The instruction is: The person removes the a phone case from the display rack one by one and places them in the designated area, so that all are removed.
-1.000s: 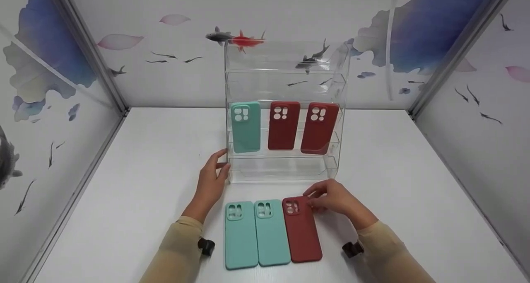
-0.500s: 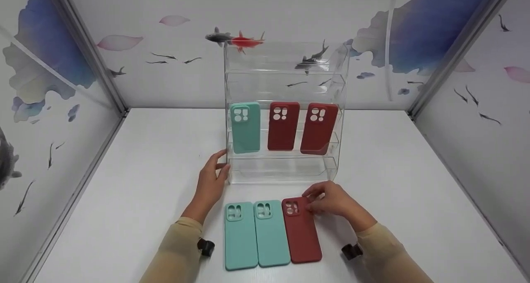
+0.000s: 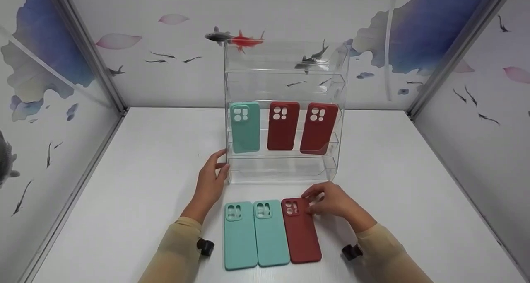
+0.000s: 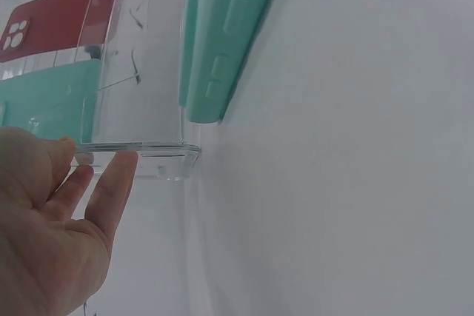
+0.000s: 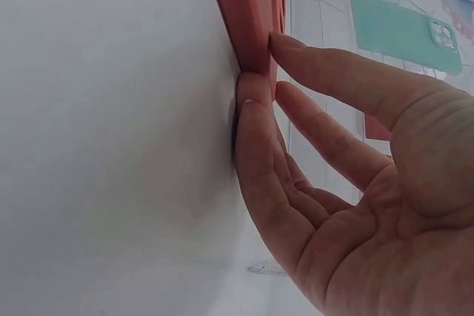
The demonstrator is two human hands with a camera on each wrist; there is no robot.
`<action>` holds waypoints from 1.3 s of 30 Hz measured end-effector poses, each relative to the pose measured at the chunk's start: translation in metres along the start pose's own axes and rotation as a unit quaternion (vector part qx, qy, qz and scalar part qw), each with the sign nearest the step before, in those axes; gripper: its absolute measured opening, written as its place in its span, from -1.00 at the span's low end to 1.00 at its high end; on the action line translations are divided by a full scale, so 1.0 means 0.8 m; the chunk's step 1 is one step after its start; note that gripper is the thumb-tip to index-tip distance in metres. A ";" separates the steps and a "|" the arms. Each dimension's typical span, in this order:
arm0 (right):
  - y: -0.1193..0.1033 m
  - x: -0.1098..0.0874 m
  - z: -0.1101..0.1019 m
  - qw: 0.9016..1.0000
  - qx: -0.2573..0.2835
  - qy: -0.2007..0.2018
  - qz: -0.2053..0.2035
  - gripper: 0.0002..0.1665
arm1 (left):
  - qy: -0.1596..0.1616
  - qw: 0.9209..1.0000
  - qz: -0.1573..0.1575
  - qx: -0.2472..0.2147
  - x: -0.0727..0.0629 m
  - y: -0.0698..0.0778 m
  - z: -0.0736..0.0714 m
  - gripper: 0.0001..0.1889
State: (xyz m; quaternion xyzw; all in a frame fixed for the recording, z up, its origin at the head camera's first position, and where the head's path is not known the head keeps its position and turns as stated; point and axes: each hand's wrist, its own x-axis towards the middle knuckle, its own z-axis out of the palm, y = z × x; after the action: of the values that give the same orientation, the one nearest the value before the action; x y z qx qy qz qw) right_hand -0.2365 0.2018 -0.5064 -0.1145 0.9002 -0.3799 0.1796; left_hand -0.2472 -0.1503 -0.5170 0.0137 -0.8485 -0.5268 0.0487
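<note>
My right hand (image 3: 331,198) is at the top right corner of a dark red phone case (image 3: 302,233) lying on the table. In the right wrist view, the thumb lies over that case (image 5: 244,5) and fingertips are at its edge, pinching it. Two mint green phone cases, one at the left (image 3: 241,241) and one in the middle (image 3: 272,237), lie side by side with it, camera cutouts away from me. My left hand (image 3: 210,183) rests against the left side of a clear tiered display stand (image 3: 285,169). The left wrist view shows straight fingers touching its side panel (image 4: 133,147).
On the stand's middle tier lean a mint green case (image 3: 246,129) at the left and two red cases, one central (image 3: 283,127) and one at the right (image 3: 319,129). White walls (image 3: 174,80) with painted fish and petals enclose the white table (image 3: 157,142).
Both hands stay nearly where they were. The right hand has shifted very slightly toward me at the red case's corner; the cases and the stand remain in place.
</note>
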 end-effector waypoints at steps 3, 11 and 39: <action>0.000 0.000 -0.001 1.000 0.000 -0.001 -0.001 -0.63 | 0.002 1.000 0.000 0.002 0.000 -0.001 0.000 -0.48; 0.002 0.000 -0.002 1.000 -0.002 -0.003 -0.010 -0.64 | 0.005 1.000 0.009 0.003 -0.001 0.001 -0.001 -0.48; -0.052 0.011 -0.092 0.987 -0.025 0.130 -0.087 -0.75 | 0.006 1.000 0.015 -0.001 -0.002 0.001 0.000 -0.49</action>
State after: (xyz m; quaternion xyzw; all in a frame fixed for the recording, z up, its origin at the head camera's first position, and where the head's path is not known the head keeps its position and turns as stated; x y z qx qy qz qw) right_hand -0.2716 0.2179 -0.4306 -0.1465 0.9116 -0.3834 0.0242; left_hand -0.2455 -0.1498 -0.5166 0.0038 -0.8475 -0.5270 0.0622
